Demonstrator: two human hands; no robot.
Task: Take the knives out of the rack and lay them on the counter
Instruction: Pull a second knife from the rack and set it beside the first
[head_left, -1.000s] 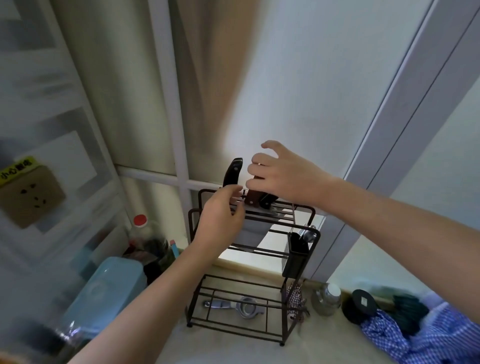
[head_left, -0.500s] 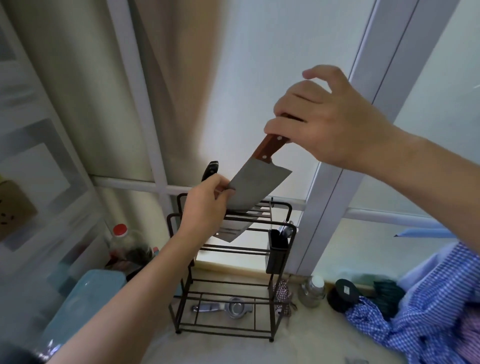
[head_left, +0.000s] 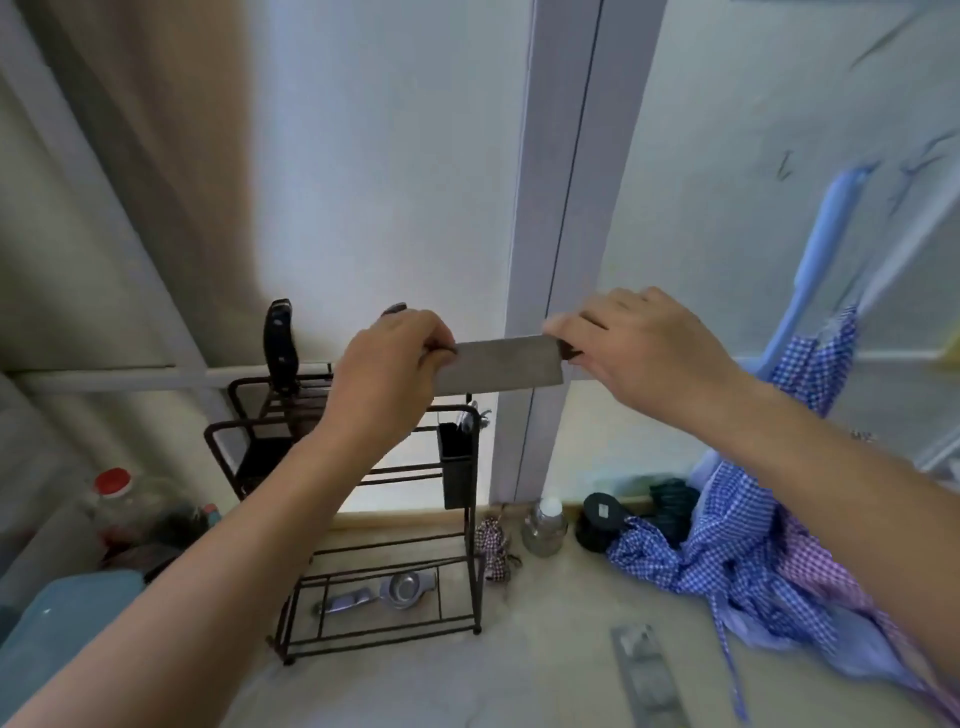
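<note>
Both grips pinch the cleaver (head_left: 501, 366) level, clear above the rack (head_left: 374, 525).

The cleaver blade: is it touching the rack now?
Apart. The head view shows the cleaver held level between the left hand and right hand, above the rack, with wall visible beneath the blade.

Two bare forearms — no sleeves, no jewellery.

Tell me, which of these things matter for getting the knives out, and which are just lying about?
For the job:
cleaver, held by left hand and right hand
black-handled knife
rack
counter

Lying about:
checked cloth
red-capped bottle
small jar
blue box
</note>
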